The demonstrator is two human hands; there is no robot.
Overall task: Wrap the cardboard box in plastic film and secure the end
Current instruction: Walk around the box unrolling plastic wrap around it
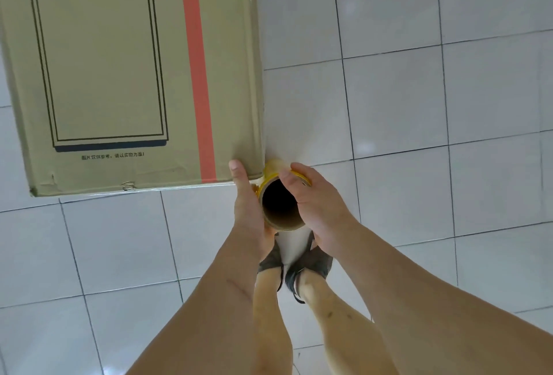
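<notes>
A large tan cardboard box with a red stripe and black line print stands on the tiled floor at upper left. At its near right corner I hold a roll of plastic film upright, looking down its dark cardboard core. My left hand grips the roll's left side, its thumb lying against the box corner. My right hand grips the right side, thumb over the core's yellow rim. Clear film runs from the roll up along the box's right edge.
Grey-white floor tiles with dark grout spread around the box on the right and near side. My feet in dark sandals stand directly below the roll.
</notes>
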